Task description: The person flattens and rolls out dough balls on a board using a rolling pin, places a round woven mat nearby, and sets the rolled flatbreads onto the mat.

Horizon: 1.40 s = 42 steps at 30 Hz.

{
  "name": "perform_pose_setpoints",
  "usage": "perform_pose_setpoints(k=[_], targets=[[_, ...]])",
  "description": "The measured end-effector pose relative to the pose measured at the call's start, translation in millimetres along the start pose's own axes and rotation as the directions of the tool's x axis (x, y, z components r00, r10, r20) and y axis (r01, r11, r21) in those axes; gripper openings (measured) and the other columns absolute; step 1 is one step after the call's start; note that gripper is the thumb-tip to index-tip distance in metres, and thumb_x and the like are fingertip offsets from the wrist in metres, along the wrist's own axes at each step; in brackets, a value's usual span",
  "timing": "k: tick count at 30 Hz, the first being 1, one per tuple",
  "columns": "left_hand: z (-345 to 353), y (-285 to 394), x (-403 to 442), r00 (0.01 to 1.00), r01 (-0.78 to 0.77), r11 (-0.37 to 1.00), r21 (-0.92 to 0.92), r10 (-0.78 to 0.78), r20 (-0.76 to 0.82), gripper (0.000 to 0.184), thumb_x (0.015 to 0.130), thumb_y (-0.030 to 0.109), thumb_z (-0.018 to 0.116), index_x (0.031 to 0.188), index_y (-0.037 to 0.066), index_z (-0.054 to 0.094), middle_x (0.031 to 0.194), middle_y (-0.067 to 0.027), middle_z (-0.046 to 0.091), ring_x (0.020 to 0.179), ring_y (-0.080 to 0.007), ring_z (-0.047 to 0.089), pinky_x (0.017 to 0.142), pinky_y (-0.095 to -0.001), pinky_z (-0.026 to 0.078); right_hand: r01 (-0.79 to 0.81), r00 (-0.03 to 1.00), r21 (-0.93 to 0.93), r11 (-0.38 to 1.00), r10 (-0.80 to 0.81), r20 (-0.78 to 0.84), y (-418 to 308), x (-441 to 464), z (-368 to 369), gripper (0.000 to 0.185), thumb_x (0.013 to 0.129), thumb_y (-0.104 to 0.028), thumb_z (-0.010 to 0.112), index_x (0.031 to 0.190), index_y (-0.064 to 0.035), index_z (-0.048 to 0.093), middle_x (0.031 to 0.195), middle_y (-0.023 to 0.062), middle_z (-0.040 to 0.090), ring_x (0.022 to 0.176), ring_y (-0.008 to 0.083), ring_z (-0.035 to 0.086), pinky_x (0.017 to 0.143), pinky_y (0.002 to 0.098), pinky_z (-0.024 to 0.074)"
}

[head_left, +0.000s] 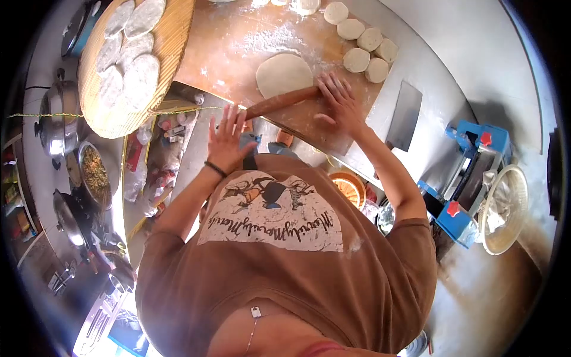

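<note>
A brown wooden rolling pin [284,101] lies at a slant across the near edge of the floured board [220,53]. My left hand [228,143] is at its left end, fingers spread and stretched out. My right hand [342,107] rests on its right end, fingers extended and lying flat rather than wrapped around it. Just beyond the pin is a flat round of rolled dough [284,75], its near edge by the pin. Several small thick dough discs [357,59] sit at the board's far right.
A round woven tray [95,122] at the left holds several flattened dough pieces. Below it stand a lidded pot [62,119] and a bowl of chopped filling [94,172]. A metal cleaver-like blade [405,116] lies right of the board, near a blue machine [458,220] and a basket [505,211].
</note>
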<state>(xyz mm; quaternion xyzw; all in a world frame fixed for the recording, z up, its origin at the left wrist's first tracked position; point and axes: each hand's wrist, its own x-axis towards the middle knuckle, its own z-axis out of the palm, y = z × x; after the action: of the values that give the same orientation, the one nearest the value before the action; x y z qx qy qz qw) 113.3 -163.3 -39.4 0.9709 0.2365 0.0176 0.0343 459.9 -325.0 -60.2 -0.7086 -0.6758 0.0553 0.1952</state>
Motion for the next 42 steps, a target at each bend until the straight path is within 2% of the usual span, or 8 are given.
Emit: perform_pose_setpoints(k=[5, 9, 24, 30, 33, 36, 39, 42], targets=[[45, -78, 99, 0.940, 0.302, 0.940, 0.160, -0.266, -0.212, 0.092, 0.094, 0.065, 0.051, 0.160, 0.006, 0.023, 0.167, -0.0137, 0.023, 0.154, -0.0294, 0.020, 0.114, -0.0542, 0.030, -0.070, 0.994, -0.179, 0.981, 0.084, 0.074, 17, 116, 8, 0.076, 0.095, -0.048, 0.058, 0.157, -0.0126, 0.032, 0.162, 0.0117, 0.033, 0.151, 0.0336, 0.028, 0.122, 0.0514, 0.0204], [-8, -57, 75, 0.994, 0.098, 0.994, 0.040, -0.100, 0.047, 0.085, 0.097, 0.058, 0.052, 0.158, 0.005, 0.026, 0.165, -0.0148, 0.026, 0.153, -0.0287, 0.023, 0.116, -0.0488, 0.029, 0.051, 0.997, -0.093, 0.994, -0.056, -0.048, 28, 70, 23, 0.081, 0.092, -0.045, 0.064, 0.158, -0.0124, 0.031, 0.164, 0.0101, 0.030, 0.152, 0.0321, 0.025, 0.123, 0.0517, 0.0197], [-3, -46, 12, 0.998, 0.065, 0.994, 0.092, -0.063, -0.020, 0.091, 0.093, 0.059, 0.056, 0.161, 0.010, 0.021, 0.169, -0.0073, 0.019, 0.156, -0.0235, 0.016, 0.120, -0.0545, 0.018, -0.058, 0.998, -0.030, 0.998, 0.058, 0.012, -70, -2, 9, 0.078, 0.091, -0.048, 0.064, 0.154, -0.0098, 0.038, 0.160, 0.0115, 0.036, 0.150, 0.0318, 0.030, 0.121, 0.0534, 0.0225], [14, -93, 90, 0.989, 0.040, 0.996, 0.082, -0.028, -0.143, 0.047, 0.081, 0.028, 0.072, 0.125, 0.013, 0.062, 0.129, -0.0095, 0.062, 0.133, -0.0267, 0.051, 0.110, -0.0471, 0.038, -0.099, 0.987, -0.024, 0.995, 0.095, -0.126, -63, 46, 21, 0.067, 0.089, -0.039, 0.067, 0.144, -0.0062, 0.049, 0.150, 0.0121, 0.049, 0.143, 0.0345, 0.040, 0.118, 0.0475, 0.0292], [-8, -70, 113, 0.821, -0.065, 0.995, -0.081, 0.007, -0.571, 0.028, 0.070, 0.008, 0.073, 0.097, 0.011, 0.065, 0.102, -0.0092, 0.066, 0.105, -0.0307, 0.062, 0.093, -0.0466, 0.047, -0.128, 0.966, 0.100, 0.987, 0.147, -0.214, -55, 30, 43, 0.051, 0.082, -0.015, 0.074, 0.130, -0.0052, 0.059, 0.123, 0.0172, 0.061, 0.118, 0.0353, 0.054, 0.102, 0.0471, 0.0439], [-27, -42, 135, 0.891, -0.074, 0.992, -0.098, 0.021, -0.453, 0.031, 0.073, 0.010, 0.066, 0.104, 0.012, 0.067, 0.115, -0.0106, 0.066, 0.118, -0.0340, 0.058, 0.101, -0.0482, 0.044, -0.210, 0.932, 0.225, 0.952, 0.264, -0.247, -69, 10, 11, 0.039, 0.080, -0.006, 0.070, 0.119, -0.0042, 0.065, 0.106, 0.0161, 0.061, 0.101, 0.0360, 0.058, 0.090, 0.0444, 0.0472], [-51, -1, 140, 0.939, 0.190, 0.949, 0.251, -0.101, -0.329, 0.076, 0.098, 0.056, 0.051, 0.158, 0.015, 0.031, 0.156, -0.0158, 0.039, 0.145, -0.0285, 0.036, 0.120, -0.0546, 0.022, -0.351, 0.827, 0.323, 0.879, 0.453, -0.333, -68, 7, 0, 0.031, 0.083, -0.009, 0.065, 0.113, -0.0023, 0.067, 0.100, 0.0174, 0.066, 0.098, 0.0365, 0.060, 0.088, 0.0458, 0.0476], [-40, -4, 113, 0.916, -0.086, 0.953, -0.291, -0.040, -0.399, 0.073, 0.094, 0.047, 0.062, 0.153, 0.011, 0.038, 0.154, -0.0180, 0.041, 0.143, -0.0335, 0.040, 0.116, -0.0488, 0.034, -0.508, 0.796, -0.014, 0.861, 0.463, -0.389, -48, 0, 4, 0.034, 0.087, -0.020, 0.069, 0.116, -0.0016, 0.067, 0.108, 0.0193, 0.067, 0.109, 0.0394, 0.060, 0.095, 0.0484, 0.0464]])
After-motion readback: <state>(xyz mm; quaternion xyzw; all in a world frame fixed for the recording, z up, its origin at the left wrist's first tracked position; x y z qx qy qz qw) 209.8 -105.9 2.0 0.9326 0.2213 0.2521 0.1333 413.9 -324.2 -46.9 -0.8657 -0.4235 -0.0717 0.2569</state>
